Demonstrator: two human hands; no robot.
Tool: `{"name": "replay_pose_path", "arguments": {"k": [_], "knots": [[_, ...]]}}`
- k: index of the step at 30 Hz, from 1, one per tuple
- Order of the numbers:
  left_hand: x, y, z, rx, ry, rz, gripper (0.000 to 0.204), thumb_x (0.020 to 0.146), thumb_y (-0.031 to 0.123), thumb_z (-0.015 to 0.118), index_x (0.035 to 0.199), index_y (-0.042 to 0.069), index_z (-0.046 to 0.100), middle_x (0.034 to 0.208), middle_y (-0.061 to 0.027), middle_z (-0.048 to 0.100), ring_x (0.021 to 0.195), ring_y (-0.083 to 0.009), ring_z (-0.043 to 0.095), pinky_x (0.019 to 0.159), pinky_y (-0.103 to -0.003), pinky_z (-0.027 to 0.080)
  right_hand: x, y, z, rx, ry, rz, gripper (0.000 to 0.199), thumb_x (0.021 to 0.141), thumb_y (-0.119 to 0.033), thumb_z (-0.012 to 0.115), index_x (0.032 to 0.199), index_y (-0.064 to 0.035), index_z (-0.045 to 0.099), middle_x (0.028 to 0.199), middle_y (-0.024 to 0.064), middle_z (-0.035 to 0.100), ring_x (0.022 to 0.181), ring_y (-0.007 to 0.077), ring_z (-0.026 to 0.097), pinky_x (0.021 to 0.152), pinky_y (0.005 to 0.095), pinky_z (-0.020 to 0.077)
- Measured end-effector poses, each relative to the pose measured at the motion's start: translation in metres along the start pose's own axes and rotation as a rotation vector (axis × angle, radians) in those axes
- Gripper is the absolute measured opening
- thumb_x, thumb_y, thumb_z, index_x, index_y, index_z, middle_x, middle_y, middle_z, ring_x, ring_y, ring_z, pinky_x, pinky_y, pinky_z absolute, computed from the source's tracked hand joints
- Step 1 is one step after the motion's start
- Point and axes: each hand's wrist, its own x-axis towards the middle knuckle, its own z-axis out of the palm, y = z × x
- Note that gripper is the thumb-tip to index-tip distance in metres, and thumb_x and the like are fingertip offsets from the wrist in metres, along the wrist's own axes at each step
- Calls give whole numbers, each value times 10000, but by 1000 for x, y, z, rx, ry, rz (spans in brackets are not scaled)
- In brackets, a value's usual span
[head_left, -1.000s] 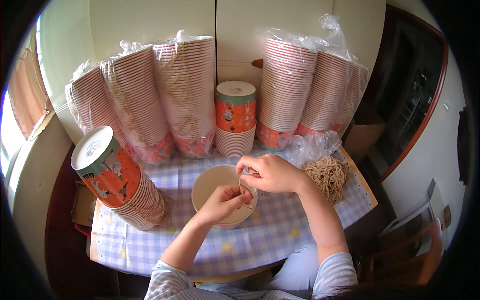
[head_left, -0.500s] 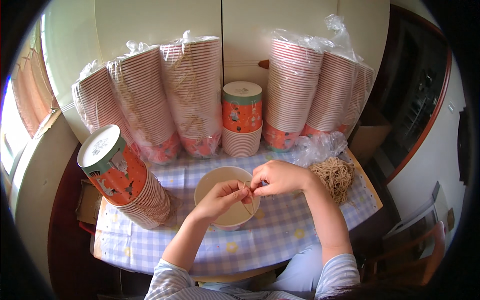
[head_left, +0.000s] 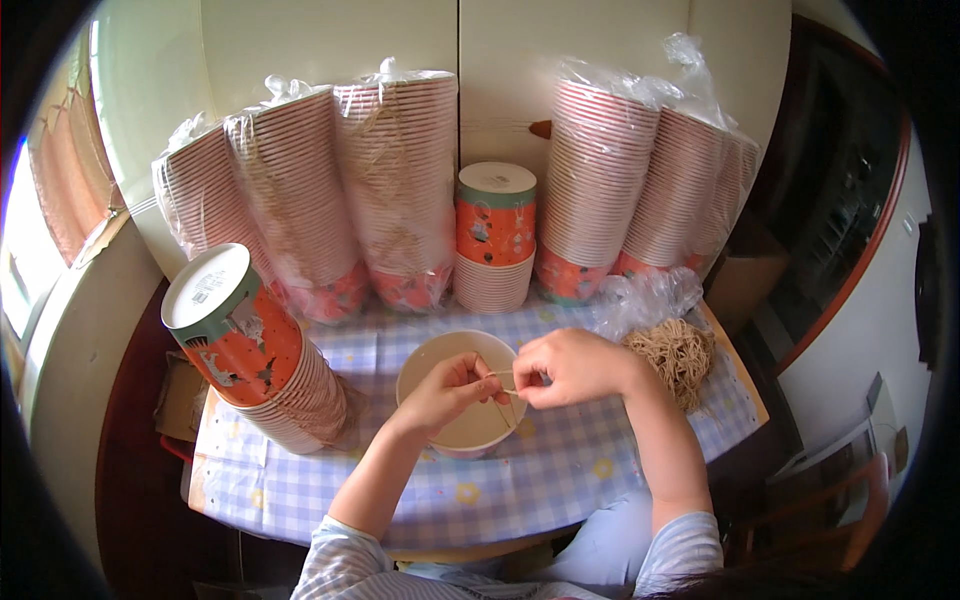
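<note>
Left hand (head_left: 447,396) and right hand (head_left: 572,369) are pinched on thin tan string (head_left: 504,373) over round white paper tub (head_left: 463,432), string-looping apparently being done, steady tension likely needed.

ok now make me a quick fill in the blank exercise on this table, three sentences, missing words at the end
1. The left hand and right hand pinch a thin tan strand; the hand nearer the tangled pile is the ____ one.
2. The open tub stands to the ____ of that pile.
3. Left of the short stack of upturned tubs at the back, the tall plastic-wrapped stacks number ____.

Missing words: right; left; three.
</note>
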Motion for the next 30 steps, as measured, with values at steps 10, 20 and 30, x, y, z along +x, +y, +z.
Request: {"name": "replay_pose_path", "arguments": {"k": [10, 20, 30], "knots": [[4, -2, -5, -58, 9, 10, 129, 775, 5, 600, 788, 25, 473, 799, -68, 593, 765, -96, 567, 661, -204, 453, -15, -13, 65, -72, 354, 25, 109, 734, -205, 598, 722, -96, 600, 715, 45, 591, 611, 237, 590, 550, 340, 479], [6, -2, -2, 409, 59, 75, 185, 740, 121, 656, 769, 17, 506, 699, -32, 551, 648, -82, 505, 576, -213, 423, -10, 7, 92, 344, 691, 154, 130, 700, -86, 673, 795, -20, 613, 711, 73, 585, 562, 134, 566, 494, 265, 449], [2, 4, 4, 365, 74, 54, 257, 766, 153, 624, 897, -19, 484, 750, -105, 598, 741, -157, 598, 618, -253, 463, -13, 15, 92, 290, 585, 264, 72, 708, -49, 651, 744, -19, 596, 684, 43, 596, 570, 92, 548, 522, 214, 442]]}}
